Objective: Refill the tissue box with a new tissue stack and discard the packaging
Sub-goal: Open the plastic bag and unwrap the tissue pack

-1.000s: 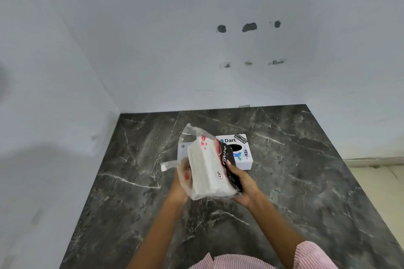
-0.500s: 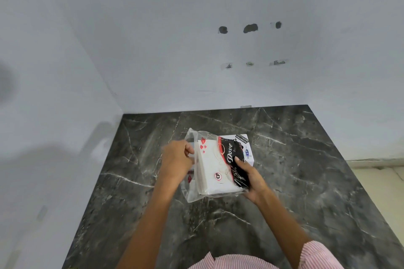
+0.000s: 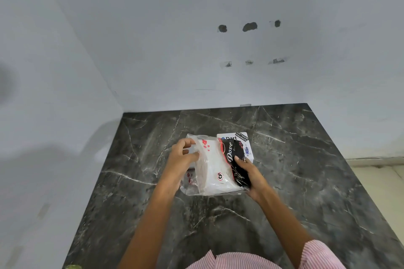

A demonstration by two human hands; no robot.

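Observation:
A tissue pack [image 3: 215, 170], white tissues in clear plastic with a black and red printed band, is held above the dark marble counter [image 3: 295, 181]. My right hand [image 3: 249, 173] grips its black right side. My left hand [image 3: 182, 158] pinches the loose clear plastic at the pack's upper left end. Behind the pack stands the white tissue box [image 3: 240, 138] with stickers on top; the pack hides most of it.
White walls close the counter at the back and the left. The counter's right edge drops to a pale floor [image 3: 382, 177]. Several holes mark the back wall [image 3: 249, 26].
My left hand moved from under the pack up to its upper left end and took hold of the plastic there. The pack has tilted flatter and shifted slightly forward over the box.

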